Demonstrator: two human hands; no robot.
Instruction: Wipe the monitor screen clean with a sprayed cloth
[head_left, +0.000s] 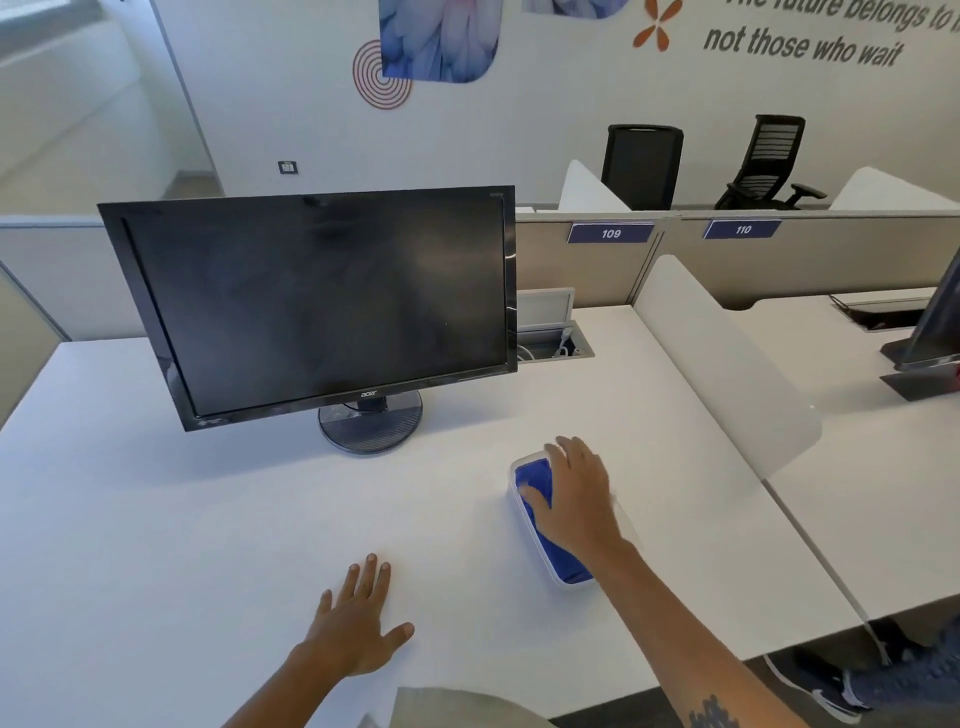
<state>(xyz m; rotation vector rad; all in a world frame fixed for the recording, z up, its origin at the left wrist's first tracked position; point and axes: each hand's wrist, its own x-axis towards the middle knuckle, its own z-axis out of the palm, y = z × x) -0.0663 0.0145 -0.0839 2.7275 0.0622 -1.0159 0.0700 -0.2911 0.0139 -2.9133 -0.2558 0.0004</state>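
1. Nearest the camera, the left hand (358, 621) lies flat on the white desk (182, 519) at about 6 o'clock in the view, palm down, fingers straight and slightly spread, thumb out to the side, holding nothing.
2. At about 4 o'clock, the right hand (574, 496) reaches into a white tray (566, 582) and rests on the blue cloth (558, 558) lying inside it; the fingers bend down over the far end of the cloth, but whether they pinch it or only press on it cannot be told.
3. Past the wrist, the right forearm runs back toward 5 o'clock and bears a dark tattoo near the bottom edge.
4. From the left hand, the tray lies at about 2 o'clock, well apart from it, its long side running away from the person.
5. At 11 o'clock from the tray stands the monitor (317, 301), a black Acer set on a round stand (371, 426), its screen dark, smeared, and turned slightly to one side.
6. Behind the monitor's right edge, at 12 o'clock from the tray, an open cable hatch (553, 345) sits in the desk.
7. Farther back, partition labels read 109 (610, 233) and 110 (743, 229), with two black office chairs (644, 166) beyond them by the wall.
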